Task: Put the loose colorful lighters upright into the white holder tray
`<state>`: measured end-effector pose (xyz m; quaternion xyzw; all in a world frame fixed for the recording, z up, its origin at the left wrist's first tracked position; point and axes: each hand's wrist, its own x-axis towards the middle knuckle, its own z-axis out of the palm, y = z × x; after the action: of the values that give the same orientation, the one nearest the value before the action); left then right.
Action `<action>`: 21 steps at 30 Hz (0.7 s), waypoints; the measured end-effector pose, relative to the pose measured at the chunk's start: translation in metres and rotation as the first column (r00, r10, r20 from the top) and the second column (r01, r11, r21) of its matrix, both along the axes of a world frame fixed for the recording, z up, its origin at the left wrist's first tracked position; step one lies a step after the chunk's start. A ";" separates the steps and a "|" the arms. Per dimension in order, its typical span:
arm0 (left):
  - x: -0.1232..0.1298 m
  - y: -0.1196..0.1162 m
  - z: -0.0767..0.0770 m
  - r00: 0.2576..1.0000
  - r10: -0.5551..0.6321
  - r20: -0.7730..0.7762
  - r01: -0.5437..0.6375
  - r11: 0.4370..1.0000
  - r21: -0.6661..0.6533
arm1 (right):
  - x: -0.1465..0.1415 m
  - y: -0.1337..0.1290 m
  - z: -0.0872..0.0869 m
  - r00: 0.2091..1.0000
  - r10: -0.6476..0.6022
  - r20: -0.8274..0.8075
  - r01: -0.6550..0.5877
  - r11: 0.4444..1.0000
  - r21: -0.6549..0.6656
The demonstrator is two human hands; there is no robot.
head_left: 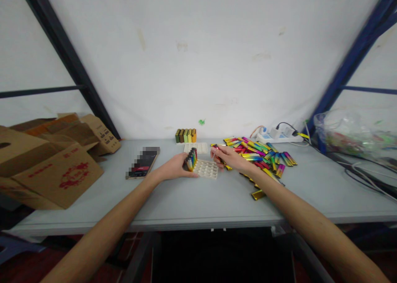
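Note:
My left hand [174,167] is closed round the left end of a pale plastic tray [207,169] with rows of round slots. Lighters [192,159] of several colours stand upright in that end, between thumb and fingers. Just right of the tray, my right hand [231,157] pinches a small reddish, dark-ended piece that looks like a lighter; fingers partly cover it. Beside and behind this hand lies a loose heap of shiny metallic-coloured lighters [252,155], gold, pink, red and blue.
Behind the tray are another pale tray [201,147] and a block of lighters [186,135] in rows. A phone [145,163] lies left, near cardboard boxes [62,167]. At right are a power strip [279,138], cables [366,179] and a clear plastic bag [344,132].

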<state>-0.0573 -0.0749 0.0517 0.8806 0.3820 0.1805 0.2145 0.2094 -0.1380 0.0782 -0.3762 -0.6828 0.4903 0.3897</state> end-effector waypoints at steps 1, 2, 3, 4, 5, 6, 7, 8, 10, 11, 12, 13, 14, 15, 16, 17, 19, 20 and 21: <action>0.000 0.000 0.000 1.000 -0.003 -0.006 0.003 1.000 -0.001 | -0.001 0.001 -0.002 1.000 -0.020 -0.013 0.019 1.000 -0.024; 0.000 -0.001 0.001 1.000 -0.005 -0.013 0.005 1.000 0.001 | -0.003 0.001 -0.003 0.999 -0.046 -0.021 0.045 0.998 -0.049; 0.000 -0.001 0.001 1.000 -0.007 -0.018 0.007 1.000 0.003 | -0.004 0.002 -0.004 0.997 -0.073 -0.021 0.071 0.995 -0.070; 0.000 -0.001 0.002 1.000 -0.010 -0.018 0.010 1.000 0.003 | -0.006 0.002 -0.005 0.995 -0.094 -0.014 0.093 0.992 -0.088; 0.001 -0.002 0.002 1.000 -0.011 -0.012 0.011 1.000 0.001 | -0.007 0.003 -0.006 0.993 -0.114 -0.007 0.113 0.988 -0.104; 0.001 -0.002 0.003 1.000 -0.008 -0.002 0.008 1.000 -0.005 | -0.009 0.003 -0.007 0.991 -0.135 -0.006 0.133 0.983 -0.126; 0.001 -0.002 0.003 1.000 -0.003 0.010 0.003 1.000 -0.011 | -0.011 0.003 -0.008 0.987 -0.163 -0.012 0.159 0.974 -0.160; 0.002 -0.003 0.003 1.000 0.002 0.022 -0.002 1.000 -0.018 | -0.014 0.003 -0.008 0.981 -0.192 -0.022 0.184 0.961 -0.206; 0.002 -0.003 0.003 0.999 0.010 0.034 -0.009 1.000 -0.024 | -0.018 0.002 -0.010 0.965 -0.259 -0.039 0.236 0.926 -0.296; 0.003 -0.003 0.003 0.999 0.009 0.033 -0.008 1.000 -0.023 | -0.021 0.002 -0.011 0.956 -0.289 -0.045 0.259 0.910 -0.324; 0.003 -0.003 0.003 1.000 0.004 0.029 -0.004 1.000 -0.019 | -0.023 0.002 -0.012 0.949 -0.313 -0.048 0.279 0.899 -0.338; 0.003 -0.003 0.003 1.000 -0.002 0.023 0.003 1.000 -0.015 | -0.025 0.001 -0.013 0.942 -0.330 -0.051 0.295 0.894 -0.337; 0.003 -0.003 0.003 1.000 -0.009 0.016 0.009 1.000 -0.011 | -0.026 0.000 -0.013 0.939 -0.340 -0.055 0.305 0.894 -0.327; 0.003 -0.003 0.003 1.000 -0.016 0.008 0.016 1.000 -0.007 | -0.027 0.000 -0.013 0.938 -0.342 -0.059 0.308 0.897 -0.316; 0.003 -0.003 0.003 1.000 -0.022 0.000 0.022 1.000 -0.005 | -0.028 -0.001 -0.013 0.940 -0.336 -0.062 0.303 0.903 -0.305; 0.002 -0.003 0.003 1.000 -0.028 -0.006 0.028 1.000 -0.003 | -0.028 -0.002 -0.013 0.943 -0.326 -0.064 0.294 0.910 -0.294; 0.002 -0.002 0.003 0.999 -0.034 -0.013 0.034 0.999 0.003 | -0.027 -0.003 -0.014 0.952 -0.300 -0.066 0.272 0.923 -0.273; 0.002 -0.002 0.002 0.999 -0.034 -0.012 0.034 0.999 0.005 | -0.026 -0.003 -0.014 0.954 -0.291 -0.064 0.265 0.927 -0.266; 0.001 -0.002 0.001 0.999 -0.035 -0.008 0.035 0.999 0.007 | -0.026 -0.003 -0.015 0.955 -0.289 -0.058 0.265 0.928 -0.262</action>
<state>-0.0559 -0.0765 0.0531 0.8886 0.3669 0.1748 0.2128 0.1837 -0.1414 0.0632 -0.4914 -0.5358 0.5301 0.4364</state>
